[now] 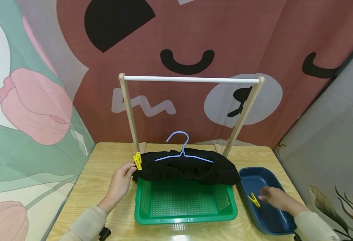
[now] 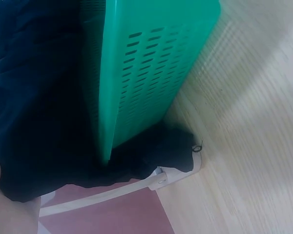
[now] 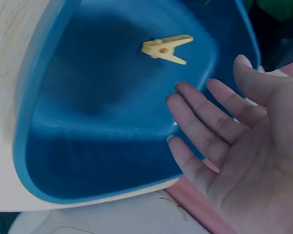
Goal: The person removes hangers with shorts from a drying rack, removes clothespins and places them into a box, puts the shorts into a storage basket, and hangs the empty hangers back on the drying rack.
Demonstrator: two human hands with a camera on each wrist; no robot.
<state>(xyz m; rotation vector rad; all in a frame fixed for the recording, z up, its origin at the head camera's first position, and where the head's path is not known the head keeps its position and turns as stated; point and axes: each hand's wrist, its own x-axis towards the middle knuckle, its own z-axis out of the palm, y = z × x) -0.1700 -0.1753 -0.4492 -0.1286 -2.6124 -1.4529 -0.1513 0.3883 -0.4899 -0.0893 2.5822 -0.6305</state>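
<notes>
A black garment [image 1: 191,172] on a blue hanger [image 1: 183,149] lies over the back of the green basket [image 1: 185,219]. One yellow clothespin [image 1: 138,160] is clipped at the garment's left end. There my left hand [image 1: 120,182] pinches the black cloth, just beside that clothespin; only part of this hand [image 2: 5,204] shows in the left wrist view. Over the blue tub [image 3: 102,122], my right hand [image 3: 244,141] has its fingers spread and relaxed and holds nothing. A second yellow clothespin [image 3: 166,48] lies on the tub's floor, close to those fingertips.
Behind the garment stands a wooden rack with a white crossbar [image 1: 191,79]; its left post [image 1: 129,113] rises near the left hand. All of it is on a light wooden table [image 1: 110,154] against a patterned curtain [image 1: 194,110]. A small black object [image 1: 104,233] is near the left sleeve.
</notes>
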